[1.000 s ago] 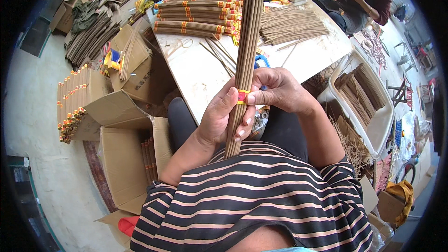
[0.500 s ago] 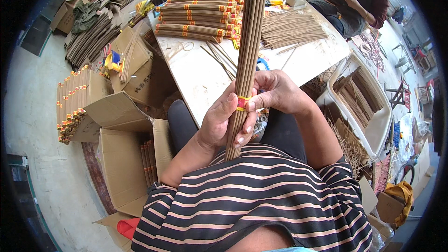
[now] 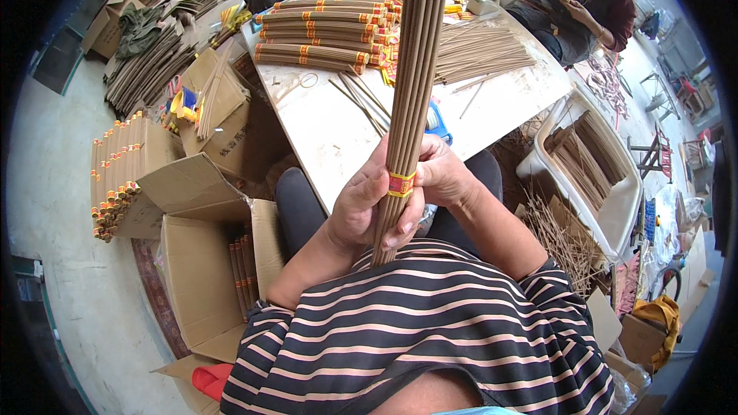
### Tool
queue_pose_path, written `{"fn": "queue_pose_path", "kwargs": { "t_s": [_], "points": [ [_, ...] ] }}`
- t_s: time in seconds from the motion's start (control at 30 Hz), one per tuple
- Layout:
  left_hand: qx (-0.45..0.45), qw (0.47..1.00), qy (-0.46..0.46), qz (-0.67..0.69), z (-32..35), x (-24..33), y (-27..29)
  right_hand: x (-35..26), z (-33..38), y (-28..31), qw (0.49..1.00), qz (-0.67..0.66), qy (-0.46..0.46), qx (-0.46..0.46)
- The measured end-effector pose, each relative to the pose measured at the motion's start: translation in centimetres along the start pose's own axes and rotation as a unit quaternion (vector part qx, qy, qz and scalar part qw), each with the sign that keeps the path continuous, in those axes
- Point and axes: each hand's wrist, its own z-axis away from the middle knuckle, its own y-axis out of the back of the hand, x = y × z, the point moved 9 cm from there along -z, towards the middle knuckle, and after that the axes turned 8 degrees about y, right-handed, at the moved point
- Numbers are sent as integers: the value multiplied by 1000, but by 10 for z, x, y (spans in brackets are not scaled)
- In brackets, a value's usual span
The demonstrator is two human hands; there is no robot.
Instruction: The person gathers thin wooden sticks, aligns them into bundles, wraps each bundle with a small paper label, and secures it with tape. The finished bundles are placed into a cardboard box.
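A bundle of brown incense sticks [image 3: 415, 69] stands nearly upright in front of my chest, its lower end close to my striped shirt. My left hand [image 3: 364, 204] is wrapped round the lower part of the bundle. A red and yellow paper band [image 3: 400, 184] circles the sticks just above my left fingers. My right hand [image 3: 446, 173] is closed against the band's right side, its thumb and fingers pinching there; the fingertips behind the bundle are hidden. Behind the bundle, a blue tape dispenser [image 3: 439, 124] sits at the table's near edge.
Banded incense bundles [image 3: 315, 34] are stacked on the white table [image 3: 307, 131], with loose sticks [image 3: 488, 54] to their right. An open cardboard box [image 3: 201, 277] stands at my left. A white tub of sticks [image 3: 540, 155] stands at my right. Two people sit across the table.
My right hand has come lower and closer in beside the band. The band has shifted slightly downward in view, and more of the blue tape dispenser shows.
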Motion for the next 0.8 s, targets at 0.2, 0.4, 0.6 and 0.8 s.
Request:
{"fn": "queue_pose_path", "kwargs": {
  "t_s": [0.2, 0.4, 0.6, 0.8],
  "points": [
    [6, 998, -20, -59, 8, 12, 1, 13, -4, -18, 998, -36, -52, 15],
    [114, 976, -109, -150, 39, 52, 18, 48, -20, 45, 951, 279, -71, 113],
    [233, 939, -161, -197, 73, 78, 43, 98, -6, 81, 749, 646, -144, 18],
    [290, 896, -185, -282, 72, 82, 53, 53, -5, 144, 625, 773, -56, 92]
  ]
}}
